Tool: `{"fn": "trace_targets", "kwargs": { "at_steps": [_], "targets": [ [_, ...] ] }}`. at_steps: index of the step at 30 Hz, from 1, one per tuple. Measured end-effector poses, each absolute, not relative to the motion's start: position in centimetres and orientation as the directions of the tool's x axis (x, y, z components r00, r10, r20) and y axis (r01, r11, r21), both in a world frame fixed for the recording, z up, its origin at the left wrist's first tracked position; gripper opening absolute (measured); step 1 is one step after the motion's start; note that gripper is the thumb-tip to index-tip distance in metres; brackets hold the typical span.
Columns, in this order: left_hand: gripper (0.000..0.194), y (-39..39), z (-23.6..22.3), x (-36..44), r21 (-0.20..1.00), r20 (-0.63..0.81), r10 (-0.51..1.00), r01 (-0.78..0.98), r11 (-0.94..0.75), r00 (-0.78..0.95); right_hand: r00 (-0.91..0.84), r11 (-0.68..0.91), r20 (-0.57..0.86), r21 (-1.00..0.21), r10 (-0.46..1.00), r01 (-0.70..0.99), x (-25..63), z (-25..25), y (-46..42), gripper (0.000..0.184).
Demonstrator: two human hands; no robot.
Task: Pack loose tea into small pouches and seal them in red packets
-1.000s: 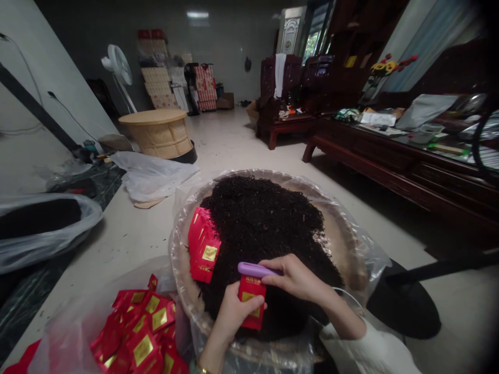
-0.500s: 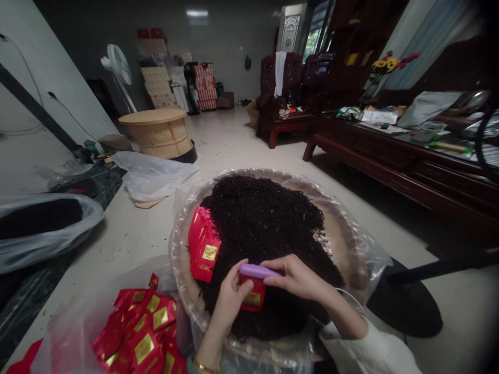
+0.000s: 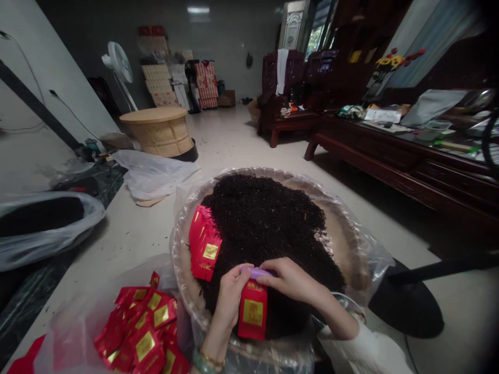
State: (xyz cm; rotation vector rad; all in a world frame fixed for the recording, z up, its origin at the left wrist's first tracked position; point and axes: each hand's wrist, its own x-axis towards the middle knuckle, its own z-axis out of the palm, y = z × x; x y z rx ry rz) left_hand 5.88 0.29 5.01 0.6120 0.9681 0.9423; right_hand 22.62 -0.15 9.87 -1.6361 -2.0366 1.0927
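In the head view, my left hand (image 3: 231, 292) is closed on the top corner of a red packet (image 3: 252, 312) with a gold label. The packet hangs upright above the near part of a round, plastic-lined basket (image 3: 353, 249). My right hand (image 3: 290, 280) grips a small purple bag sealer (image 3: 255, 272), which lies across the packet's top edge. My left fingertips are at the sealer's other end. Dark loose tea leaves (image 3: 265, 213) are heaped in the basket. A row of flat red packets (image 3: 203, 246) leans inside its left side.
A clear plastic bag (image 3: 74, 317) with several filled red packets (image 3: 146, 332) stands at lower left. Another plastic bag (image 3: 83, 228) of dark leaves is at far left. A black stand base (image 3: 405, 306) sits right of the basket; a low wooden table (image 3: 390, 161) is beyond.
The red packet has swung from tipped to hanging upright, showing its whole front. The purple sealer has turned and lowered slightly, with both hands close together on it.
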Motion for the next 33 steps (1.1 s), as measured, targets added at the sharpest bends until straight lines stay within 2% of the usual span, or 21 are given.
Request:
{"fn": "trace_targets", "kwargs": {
  "at_steps": [5, 9, 33],
  "targets": [
    [0.051, 0.37, 5.23, 5.75, 0.799, -0.408, 0.880, -0.372, 0.473, 0.244, -0.323, 0.078, -0.192, -0.743, 0.927, 0.664, 22.40, 9.44, 0.01, 0.044],
    [0.051, 0.37, 5.16, 5.69, 0.799, -0.407, 0.882, -0.376, 0.470, 0.238, -0.325, 0.080, -0.184, -0.753, 0.928, 0.654, 22.45, 9.30, 0.13, 0.047],
    [0.053, 0.45, 4.89, 5.64, 0.786, -0.414, 0.879, -0.394, 0.476, 0.237, -0.329, 0.084, -0.179, -0.757, 0.927, 0.648, 22.29, 8.92, 0.29, 0.049]
  ]
}}
